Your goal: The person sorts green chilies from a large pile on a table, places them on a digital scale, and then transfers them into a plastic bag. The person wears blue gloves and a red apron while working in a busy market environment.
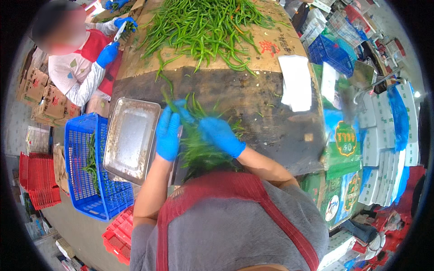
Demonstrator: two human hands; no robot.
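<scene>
Bunch of slender green peppers (199, 147) lay between blue-gloved left hand (169, 135), extended, and blue-gloved right hand (221, 134), blurred; both grips indiscernible. Work appeared partway: large green-pepper heap (203, 29) awaited handling.

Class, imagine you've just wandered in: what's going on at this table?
A person in blue gloves has the left hand and right hand at a bunch of green chillies; blur hides the exact grip. A bigger chilli heap lies on the far part of the table. A metal tray sits left of the hands, and a blue crate with more chillies stands beyond it. A gloved co-worker is at upper left.
</scene>
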